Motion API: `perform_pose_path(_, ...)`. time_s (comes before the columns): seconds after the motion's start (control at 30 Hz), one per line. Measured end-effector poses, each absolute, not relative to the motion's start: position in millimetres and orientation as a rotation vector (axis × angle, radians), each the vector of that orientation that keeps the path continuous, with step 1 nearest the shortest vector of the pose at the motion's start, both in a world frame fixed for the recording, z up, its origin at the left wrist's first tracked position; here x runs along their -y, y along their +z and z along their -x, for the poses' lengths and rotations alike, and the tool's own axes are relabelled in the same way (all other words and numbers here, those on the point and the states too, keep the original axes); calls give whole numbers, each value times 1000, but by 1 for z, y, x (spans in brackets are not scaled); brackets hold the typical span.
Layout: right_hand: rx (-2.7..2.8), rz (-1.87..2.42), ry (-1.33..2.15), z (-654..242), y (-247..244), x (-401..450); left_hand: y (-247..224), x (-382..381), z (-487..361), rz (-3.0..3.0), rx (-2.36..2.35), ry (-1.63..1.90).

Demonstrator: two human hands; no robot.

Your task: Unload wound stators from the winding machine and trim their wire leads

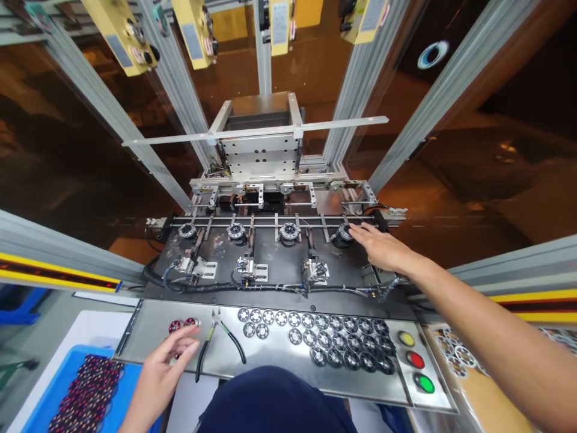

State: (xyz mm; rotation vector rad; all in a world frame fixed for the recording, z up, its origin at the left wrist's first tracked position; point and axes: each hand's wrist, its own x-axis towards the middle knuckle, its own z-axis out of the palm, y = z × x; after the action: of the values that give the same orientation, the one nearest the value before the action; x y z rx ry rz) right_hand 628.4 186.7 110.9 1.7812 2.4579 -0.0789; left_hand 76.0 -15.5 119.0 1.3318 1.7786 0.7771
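Black metal deck (270,255) across the middle of the frame, and here you are at its right end: your right hand (383,248) reaches in palm down, fingers stretched out and close together, tips at the far-right round part (345,232). Whether they pinch it or only rest against it, I can't tell. Three more round parts, the nearest of them (290,231) just right of centre, sit on their own stations, so this looks like the loading or unloading step, the last station in the row being served.

Down at lower left, your left hand (164,359) is half curled, thumb and forefinger apart, just beside the red-and-black parts (176,326) on the steel ledge (151,325); anything tucked under the curled fingers is hidden. The cutters (205,353) lie near it, handles spread (mind those with your knuckles).

Rows of dark rings (336,341) wait at lower right, before the green button (424,383). The next move, I'd judge, calls for a straight, level touch at that station, then a right hand well clear of the deck before any button is pressed.
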Motion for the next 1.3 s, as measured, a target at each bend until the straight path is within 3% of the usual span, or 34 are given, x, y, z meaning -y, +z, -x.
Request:
perform_pose_path(0.37, -2605, -1576, 204, -579, 145, -198, 117, 25, -82, -1323, -1818, 874)
perform_pose_path(0.63, -2935, -979, 61, -519, 127, -244, 128, 37, -77, -1330, -1908, 892)
perform_pose_path(1.0, -3018, -780, 178, -510, 120, -246, 134, 26, -84, -1344, -1931, 932)
perform_pose_path(1.3, -3139, -594, 172, -427, 132, -275, 130, 38, -70, -1203, -2055, 1056)
